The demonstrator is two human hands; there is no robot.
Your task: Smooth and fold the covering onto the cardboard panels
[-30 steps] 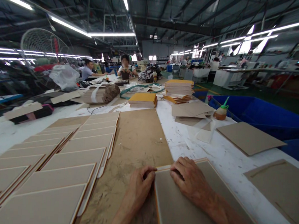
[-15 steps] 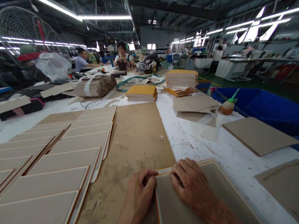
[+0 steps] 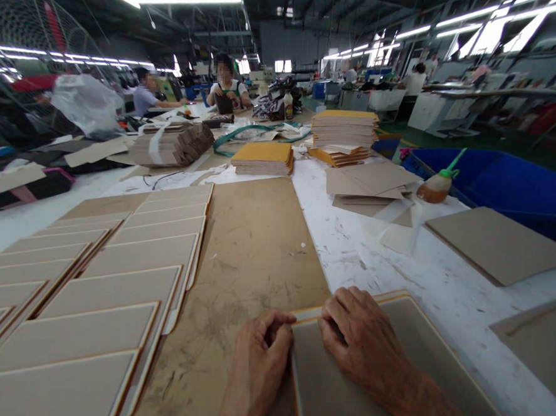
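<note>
A grey-brown board panel (image 3: 342, 394) with a white and orange border lies at the front of the table. My left hand (image 3: 260, 357) pinches its far left corner between thumb and fingers. Curled over the panel's far edge, a little to the right, is my right hand (image 3: 364, 339), its fingertips pressed together on the border and partly hidden. Under the panel's left side is a stained brown work board (image 3: 252, 231). Overlapping rows of similar bordered panels (image 3: 132, 274) are laid out to the left.
Stacks of yellow-topped panels (image 3: 262, 152) stand farther back. On the right are loose grey boards (image 3: 502, 240), a squeeze bottle (image 3: 436, 185) with a green nozzle, and a blue bin (image 3: 501, 178). A bundle of boards (image 3: 164, 143) lies back left. Co-workers (image 3: 226, 89) sit beyond.
The view has shifted slightly, so the background sits a little higher. Both hands stay at the panel's far edge, with hardly any visible movement.
</note>
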